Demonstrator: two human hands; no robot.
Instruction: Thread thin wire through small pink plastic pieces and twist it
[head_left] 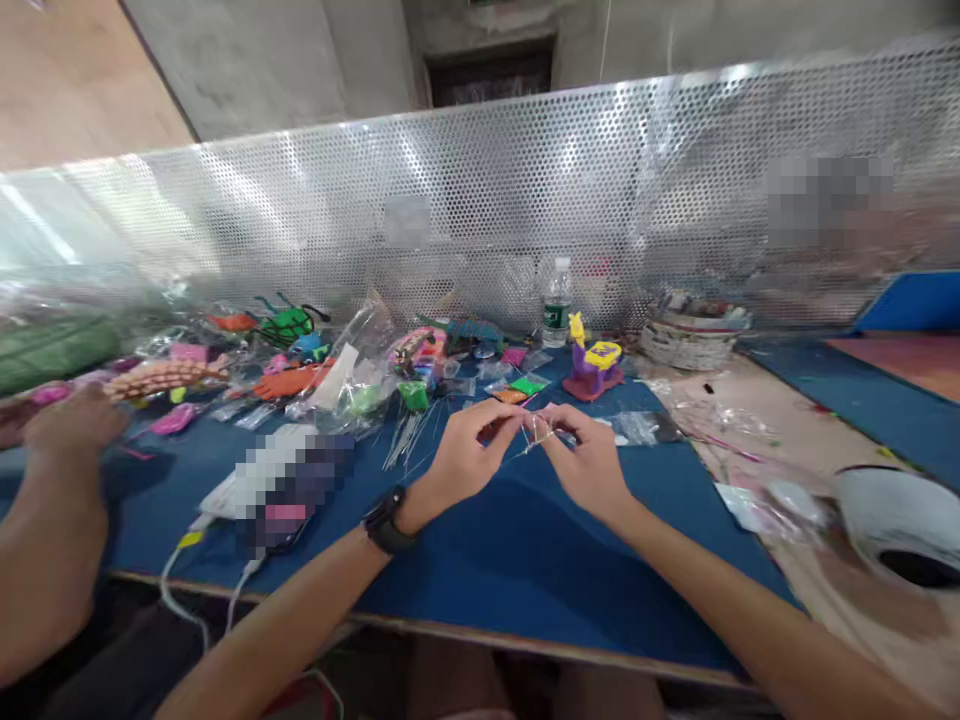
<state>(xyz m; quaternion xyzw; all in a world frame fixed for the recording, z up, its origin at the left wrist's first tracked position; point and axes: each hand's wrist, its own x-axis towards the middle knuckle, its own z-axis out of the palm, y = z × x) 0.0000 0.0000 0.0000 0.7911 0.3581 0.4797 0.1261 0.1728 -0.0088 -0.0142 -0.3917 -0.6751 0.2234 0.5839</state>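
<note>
My left hand (469, 450) and my right hand (585, 460) meet above the blue table mat (517, 540). Both pinch a thin, shiny wire piece (534, 432) between their fingertips. A black watch sits on my left wrist (386, 520). A bundle of loose thin wires (409, 432) lies on the mat just left of my left hand. Small bags of coloured clay (525, 386) lie beyond my fingers.
Another person's arm and hand (60, 440) rest at the far left. Beaded animal figures (289, 325), a purple and yellow toy (596, 365), a water bottle (556, 300), a woven basket (694, 340) and a phone with cables (277, 490) surround me. A perforated metal screen (487, 200) backs the table.
</note>
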